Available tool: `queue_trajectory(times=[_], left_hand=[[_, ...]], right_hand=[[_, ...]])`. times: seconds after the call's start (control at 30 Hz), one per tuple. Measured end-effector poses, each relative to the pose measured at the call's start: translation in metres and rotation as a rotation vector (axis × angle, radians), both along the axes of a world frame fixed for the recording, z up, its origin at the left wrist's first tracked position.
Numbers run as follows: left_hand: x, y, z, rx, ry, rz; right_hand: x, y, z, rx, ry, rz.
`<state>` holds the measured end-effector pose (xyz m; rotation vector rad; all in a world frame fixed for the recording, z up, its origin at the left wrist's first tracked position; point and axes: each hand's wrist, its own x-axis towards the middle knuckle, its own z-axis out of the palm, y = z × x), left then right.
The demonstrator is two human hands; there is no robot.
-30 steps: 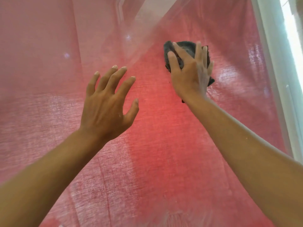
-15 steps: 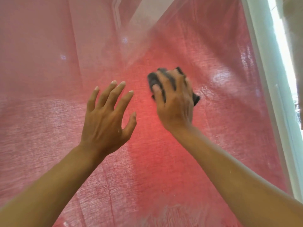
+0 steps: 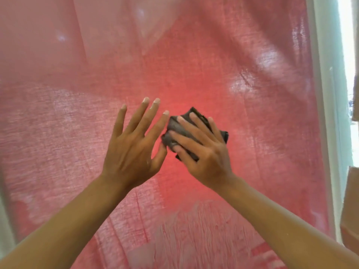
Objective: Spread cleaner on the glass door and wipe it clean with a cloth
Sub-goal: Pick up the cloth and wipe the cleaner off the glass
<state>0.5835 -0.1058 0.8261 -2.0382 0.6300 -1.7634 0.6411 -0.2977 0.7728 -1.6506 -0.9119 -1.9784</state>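
Observation:
The glass door [image 3: 242, 61] fills the view, with a red curtain showing through it. My right hand [image 3: 202, 150] presses a dark grey cloth [image 3: 175, 131] flat against the glass near the middle, its fingers spread straight over the cloth. My left hand [image 3: 132, 142] is raised just left of it, fingers straight and spread, holding nothing; its index finger and thumb nearly touch the cloth's left edge. A whitish streaky film of cleaner [image 3: 194, 224] lies on the glass below the hands.
The door's pale frame [image 3: 326, 113] runs down the right side, with bright daylight beyond it. A beige object [image 3: 349, 208] shows at the lower right edge. Hazy smears cover the glass at the left.
My right hand has slid the cloth down and to the left across the glass, from the upper right to the middle. The left hand stayed raised, and the cloth now sits beside it.

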Motion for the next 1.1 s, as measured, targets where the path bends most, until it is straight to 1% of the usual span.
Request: queue_trajectory(times=[0.03, 0.07, 0.13, 0.17, 0.2, 0.23, 0.27, 0.33, 0.37, 0.4, 0.43, 0.53, 0.57, 0.6, 0.63, 0.7, 0.73, 0.77, 0.8, 0.9, 0.93, 0.97, 1.0, 1.03, 1.1], left_hand=[[-0.001, 0.002, -0.008, 0.016, 0.022, 0.007], [-0.001, 0.004, -0.014, 0.027, 0.035, 0.013], [-0.002, 0.01, -0.023, 0.052, 0.045, 0.029], [-0.002, 0.013, -0.025, 0.059, 0.045, 0.033], [-0.002, 0.015, -0.026, 0.061, 0.042, 0.032], [-0.002, 0.017, -0.027, 0.058, 0.039, 0.03], [-0.001, 0.017, -0.027, 0.055, 0.034, 0.028], [-0.001, 0.016, -0.026, 0.052, 0.026, 0.018], [-0.002, 0.016, -0.026, 0.054, 0.028, 0.013], [-0.002, 0.017, -0.026, 0.056, 0.034, 0.009], [-0.002, 0.017, -0.025, 0.057, 0.039, 0.01], [-0.002, 0.017, -0.025, 0.051, 0.05, 0.02], [-0.002, 0.017, -0.026, 0.051, 0.048, 0.022], [-0.002, 0.017, -0.026, 0.053, 0.047, 0.022], [-0.001, 0.017, -0.026, 0.054, 0.046, 0.022], [-0.001, 0.017, -0.026, 0.053, 0.044, 0.02], [-0.001, 0.017, -0.026, 0.053, 0.044, 0.018], [-0.001, 0.017, -0.026, 0.053, 0.044, 0.017], [-0.001, 0.017, -0.026, 0.053, 0.043, 0.017], [-0.002, 0.016, -0.026, 0.05, 0.041, 0.014], [-0.003, 0.016, -0.026, 0.043, 0.045, 0.005], [-0.004, 0.015, -0.027, 0.029, 0.054, -0.017], [-0.005, 0.014, -0.028, 0.012, 0.068, -0.05], [-0.008, 0.014, -0.031, -0.003, 0.083, -0.087], [-0.016, 0.017, -0.04, -0.018, 0.091, -0.13]], right_hand=[[0.005, -0.011, -0.002, 0.051, 0.004, 0.009], [0.011, -0.022, -0.001, 0.176, 0.042, 0.034], [0.016, -0.034, 0.007, 0.505, 0.154, 0.119], [0.016, -0.029, 0.008, 0.614, 0.203, 0.138], [0.012, -0.02, 0.005, 0.645, 0.219, 0.144], [0.008, -0.01, -0.004, 0.586, 0.196, 0.125], [0.004, -0.001, -0.017, 0.453, 0.149, 0.09], [-0.004, 0.005, -0.044, 0.107, 0.061, 0.043], [-0.005, -0.001, -0.052, -0.011, 0.043, 0.021], [-0.003, -0.009, -0.054, -0.04, 0.029, 0.015], [0.001, -0.016, -0.051, 0.031, 0.039, 0.022], [0.009, -0.018, -0.035, 0.534, 0.209, 0.093], [0.006, -0.01, -0.034, 0.622, 0.249, 0.11], [0.003, -0.003, -0.04, 0.595, 0.25, 0.102], [0.001, 0.003, -0.052, 0.468, 0.212, 0.072], [-0.007, 0.006, -0.077, 0.092, 0.101, 0.01], [-0.008, 0.0, -0.082, -0.04, 0.077, -0.009], [-0.008, -0.005, -0.08, -0.073, 0.074, -0.011], [-0.006, -0.008, -0.072, -0.002, 0.085, 0.001], [-0.002, 0.001, -0.033, 0.522, 0.249, 0.128], [-0.005, 0.011, -0.024, 0.646, 0.295, 0.164], [-0.01, 0.022, -0.023, 0.688, 0.323, 0.182], [-0.014, 0.031, -0.031, 0.634, 0.327, 0.169], [-0.017, 0.038, -0.046, 0.491, 0.295, 0.139], [-0.021, 0.037, -0.08, 0.08, 0.146, 0.05]])
